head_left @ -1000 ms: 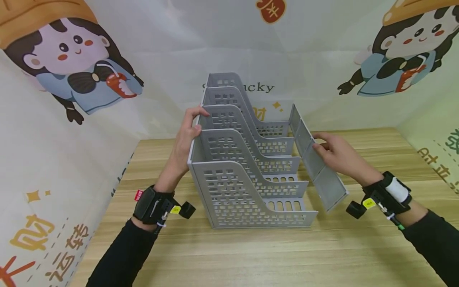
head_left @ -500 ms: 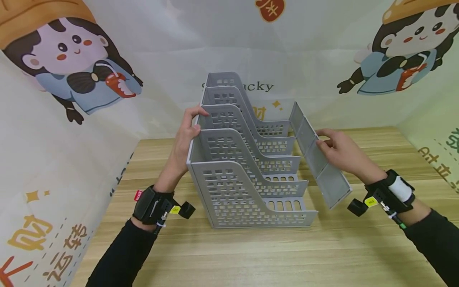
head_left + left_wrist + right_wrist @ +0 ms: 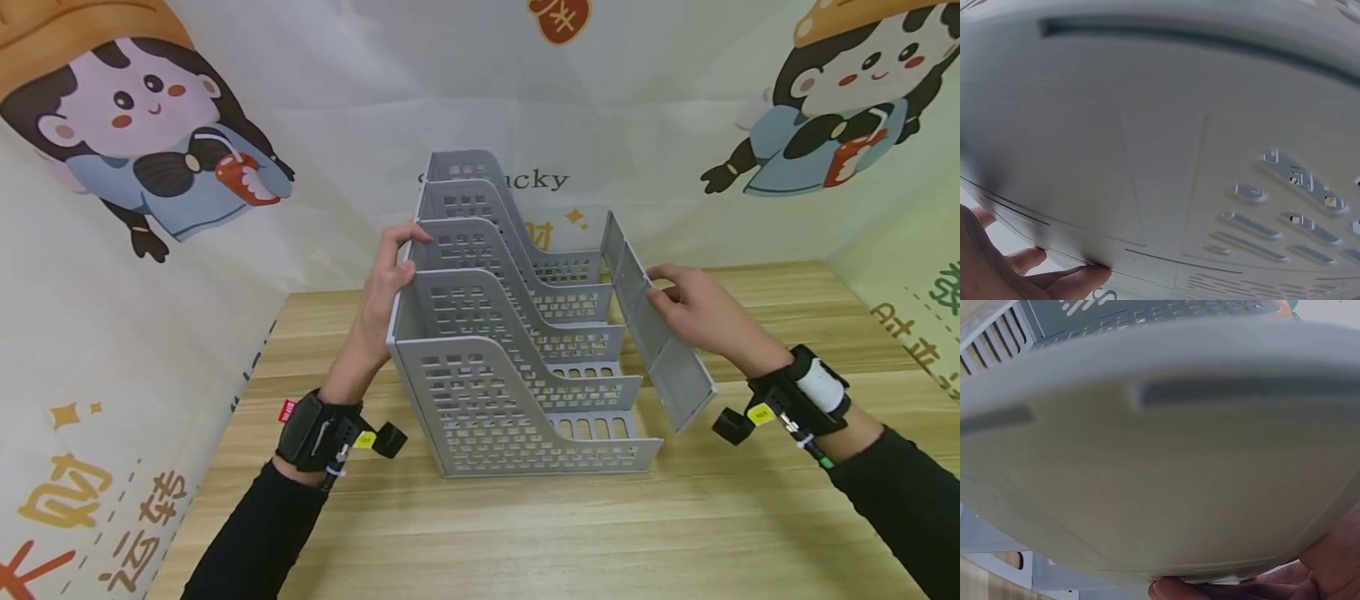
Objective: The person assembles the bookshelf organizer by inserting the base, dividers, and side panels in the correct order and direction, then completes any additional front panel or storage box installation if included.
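A grey plastic magazine file rack [image 3: 517, 429] stands upright on the table, its slotted dividers dropping low toward the right. My left hand [image 3: 377, 296] grips its tall left side, thumb and fingers at the edge. In the left wrist view, fingertips [image 3: 1088, 280] press along the rack's outer wall [image 3: 1072, 144]. A long, narrow grey panel [image 3: 660, 346] leans beside the low right ends of the dividers, its near end apart from the rack. My right hand [image 3: 697, 308] pinches the panel's outer edge; the right wrist view shows the panel [image 3: 1179, 487] up close, hiding most of that hand.
The wood-grain table [image 3: 480, 533] lies beneath the rack. A pale printed backdrop [image 3: 345, 167] with cartoon figures rises behind and at both sides. Each wrist wears a black strapped camera, such as the right wrist camera [image 3: 733, 427].
The panel in my right hand moved slightly right, away from the rack, and then back left toward it. My left hand keeps its grip; the rack has barely shifted in view.
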`<state>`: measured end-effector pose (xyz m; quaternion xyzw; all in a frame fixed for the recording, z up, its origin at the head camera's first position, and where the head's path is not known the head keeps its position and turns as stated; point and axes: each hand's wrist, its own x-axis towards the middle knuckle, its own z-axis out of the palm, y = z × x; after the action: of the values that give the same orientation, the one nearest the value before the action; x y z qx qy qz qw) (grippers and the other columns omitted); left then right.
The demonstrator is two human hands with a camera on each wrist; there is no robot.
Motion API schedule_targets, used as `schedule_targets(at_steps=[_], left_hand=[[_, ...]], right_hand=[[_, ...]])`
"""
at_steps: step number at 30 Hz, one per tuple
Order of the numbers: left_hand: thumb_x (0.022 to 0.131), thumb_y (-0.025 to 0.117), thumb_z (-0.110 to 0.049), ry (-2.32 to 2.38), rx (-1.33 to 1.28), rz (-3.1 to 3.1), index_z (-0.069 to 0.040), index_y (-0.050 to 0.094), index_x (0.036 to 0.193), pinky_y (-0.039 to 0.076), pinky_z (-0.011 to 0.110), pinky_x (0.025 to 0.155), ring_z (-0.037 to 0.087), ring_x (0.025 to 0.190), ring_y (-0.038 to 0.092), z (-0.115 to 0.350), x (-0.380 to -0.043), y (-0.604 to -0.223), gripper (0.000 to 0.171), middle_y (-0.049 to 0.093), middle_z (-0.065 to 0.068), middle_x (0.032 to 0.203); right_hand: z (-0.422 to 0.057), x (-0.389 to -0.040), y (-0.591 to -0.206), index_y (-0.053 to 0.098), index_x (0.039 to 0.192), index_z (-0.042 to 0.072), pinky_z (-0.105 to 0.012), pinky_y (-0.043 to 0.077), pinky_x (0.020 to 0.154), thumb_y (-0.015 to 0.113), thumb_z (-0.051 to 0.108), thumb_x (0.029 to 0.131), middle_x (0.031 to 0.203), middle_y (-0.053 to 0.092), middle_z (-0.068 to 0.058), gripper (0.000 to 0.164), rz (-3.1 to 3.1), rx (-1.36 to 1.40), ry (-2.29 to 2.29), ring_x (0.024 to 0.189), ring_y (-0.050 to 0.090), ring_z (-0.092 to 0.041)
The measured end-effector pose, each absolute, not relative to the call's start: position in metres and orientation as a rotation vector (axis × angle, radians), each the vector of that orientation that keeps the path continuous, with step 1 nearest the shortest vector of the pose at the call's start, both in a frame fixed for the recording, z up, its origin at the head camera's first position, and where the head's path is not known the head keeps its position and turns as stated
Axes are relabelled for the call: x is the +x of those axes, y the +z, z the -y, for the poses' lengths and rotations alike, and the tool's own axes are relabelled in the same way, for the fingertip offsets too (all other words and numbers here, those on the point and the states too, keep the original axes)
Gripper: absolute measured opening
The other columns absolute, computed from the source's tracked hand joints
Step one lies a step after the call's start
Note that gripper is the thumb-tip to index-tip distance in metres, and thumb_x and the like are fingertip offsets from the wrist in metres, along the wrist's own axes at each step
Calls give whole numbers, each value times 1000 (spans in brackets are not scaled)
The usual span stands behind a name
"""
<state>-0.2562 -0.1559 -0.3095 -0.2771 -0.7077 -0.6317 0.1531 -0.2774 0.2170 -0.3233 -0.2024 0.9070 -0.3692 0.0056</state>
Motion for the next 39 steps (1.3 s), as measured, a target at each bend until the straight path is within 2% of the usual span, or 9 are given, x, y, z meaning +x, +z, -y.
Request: schedule_targets(at_steps=[5, 10, 17, 25, 34, 39], left_hand=[[91, 40, -27, -1830, -796, 2024, -2, 40, 125, 51, 61, 87, 43, 129, 37, 156, -256, -309, 42, 26, 16, 155], [92, 40, -25, -1850, -785, 2020, -1, 40, 124, 52, 57, 87, 41, 130, 36, 155, -255, -309, 41, 24, 18, 155], [90, 40, -23, -1870, -747, 2006, 1, 39, 123, 55, 42, 84, 40, 127, 41, 154, -255, -309, 40, 25, 20, 156], [89, 40, -24, -1800, -748, 2024, 1, 40, 122, 55, 55, 85, 40, 124, 43, 155, -256, -310, 42, 25, 23, 156], [91, 40, -27, -1799, -771, 2018, 1, 40, 122, 54, 48, 84, 41, 126, 42, 153, -259, -312, 42, 28, 21, 154], [90, 42, -25, -1856, -762, 1986, -3, 42, 121, 53, 54, 84, 42, 125, 41, 153, -259, -312, 39, 31, 15, 151]], right_hand=[[-215, -277, -325, 43, 140, -19, -57, 56, 82, 44, 6, 107, 119, 59, -41, 42, -2830, -636, -1175, 106, 64, -49], [-210, -275, -324, 43, 140, -19, -57, 57, 82, 43, 6, 107, 119, 59, -41, 41, -2839, -609, -1164, 105, 64, -49], [-206, -274, -322, 42, 140, -19, -57, 57, 81, 42, 6, 107, 118, 60, -40, 42, -2852, -609, -1118, 105, 65, -49], [-207, -273, -323, 41, 141, -19, -56, 57, 79, 42, 4, 107, 118, 60, -40, 41, -2855, -633, -1124, 102, 66, -48], [-205, -274, -326, 44, 138, -20, -54, 57, 78, 42, 6, 107, 116, 62, -38, 40, -2877, -629, -1106, 101, 67, -46], [-203, -275, -326, 43, 140, -20, -53, 56, 78, 41, 8, 108, 118, 61, -38, 42, -2886, -630, -1085, 102, 67, -44]])
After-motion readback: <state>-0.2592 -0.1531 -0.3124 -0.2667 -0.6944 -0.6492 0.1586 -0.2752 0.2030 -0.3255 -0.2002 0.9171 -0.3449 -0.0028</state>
